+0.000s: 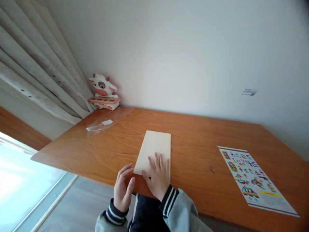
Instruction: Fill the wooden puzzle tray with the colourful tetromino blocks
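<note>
A flat, pale rectangular board (154, 143), cream or light wood in colour, lies on the brown table near its front edge. My right hand (159, 177) rests flat on the near right part of it, fingers spread. Beside the board's near left corner is my left hand (124, 190), its fingers apart and curved, with nothing in it. Whether the left fingertips touch the board's corner I cannot tell. Both wrists show grey sleeves with black and white striped cuffs.
A printed sheet (256, 180) with colourful block figures lies on the table's right side. At the back left corner stands a cow-shaped toy (103, 91) with a keyboard. A clear plastic bag (106, 124) lies in front of it. Behind the wooden table (198, 151) is a wall.
</note>
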`<state>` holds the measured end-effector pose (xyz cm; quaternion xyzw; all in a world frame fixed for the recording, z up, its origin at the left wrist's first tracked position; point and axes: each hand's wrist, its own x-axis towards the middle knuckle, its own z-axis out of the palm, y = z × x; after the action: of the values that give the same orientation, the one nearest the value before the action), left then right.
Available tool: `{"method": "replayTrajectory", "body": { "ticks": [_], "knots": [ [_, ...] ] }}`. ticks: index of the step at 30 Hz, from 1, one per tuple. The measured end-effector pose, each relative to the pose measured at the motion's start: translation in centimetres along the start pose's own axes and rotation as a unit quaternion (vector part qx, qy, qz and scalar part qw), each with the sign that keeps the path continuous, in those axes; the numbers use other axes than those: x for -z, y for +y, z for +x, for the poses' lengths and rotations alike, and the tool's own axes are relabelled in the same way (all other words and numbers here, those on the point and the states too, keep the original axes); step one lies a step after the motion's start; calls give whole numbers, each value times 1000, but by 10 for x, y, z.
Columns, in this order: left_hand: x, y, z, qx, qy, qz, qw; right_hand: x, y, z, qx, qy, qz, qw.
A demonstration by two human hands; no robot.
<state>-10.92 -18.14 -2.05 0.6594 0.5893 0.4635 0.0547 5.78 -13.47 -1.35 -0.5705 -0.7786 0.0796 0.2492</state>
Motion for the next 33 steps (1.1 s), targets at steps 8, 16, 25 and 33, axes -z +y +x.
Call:
{"method": "replayTrajectory", "body": {
  "ticks": [8,16,25,33],
  "knots": [
    [-17,24,9,-40,-53,97,993,11,29,-10,20,100,80,992],
    [-31,18,13,-87,-138,201,966,15,86,-45,10,123,46,991],
    [-33,6,19,-85,-151,249,953,11,65,-37,44,1,-124,991],
    [-10,-51,62,-27,-134,264,955,-5,7,18,31,-85,-94,991]
  ]
}}
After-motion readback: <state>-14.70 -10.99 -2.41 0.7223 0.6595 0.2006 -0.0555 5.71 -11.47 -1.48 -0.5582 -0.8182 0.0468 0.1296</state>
